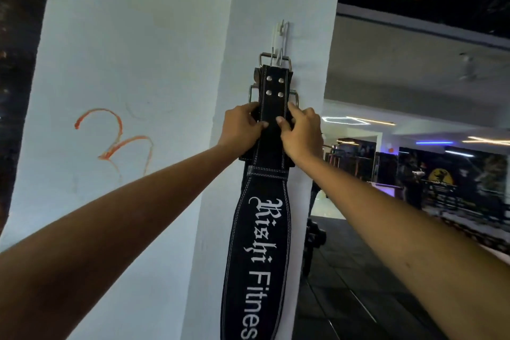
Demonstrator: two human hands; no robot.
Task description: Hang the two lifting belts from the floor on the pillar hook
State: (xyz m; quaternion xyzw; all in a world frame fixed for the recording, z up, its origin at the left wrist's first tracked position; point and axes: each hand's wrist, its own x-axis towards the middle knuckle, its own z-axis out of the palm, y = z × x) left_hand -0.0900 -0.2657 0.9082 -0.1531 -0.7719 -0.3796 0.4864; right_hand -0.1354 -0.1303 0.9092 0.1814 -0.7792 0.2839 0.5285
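Black lifting belt (269,229) hangs by its buckle (275,58) from the pillar hook (282,32); left hand (242,125) and right hand (300,132) pinch its strap edges

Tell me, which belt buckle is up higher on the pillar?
The front belt's buckle is higher, just under the white hook. The other buckle peeks out lower, behind the black strap, just above both hands' fingers.

We look from one head-worn wide-angle camera, tilted slightly upward and close to the white pillar (171,63), both forearms reaching forward; the gym floor (345,270) recedes at right.
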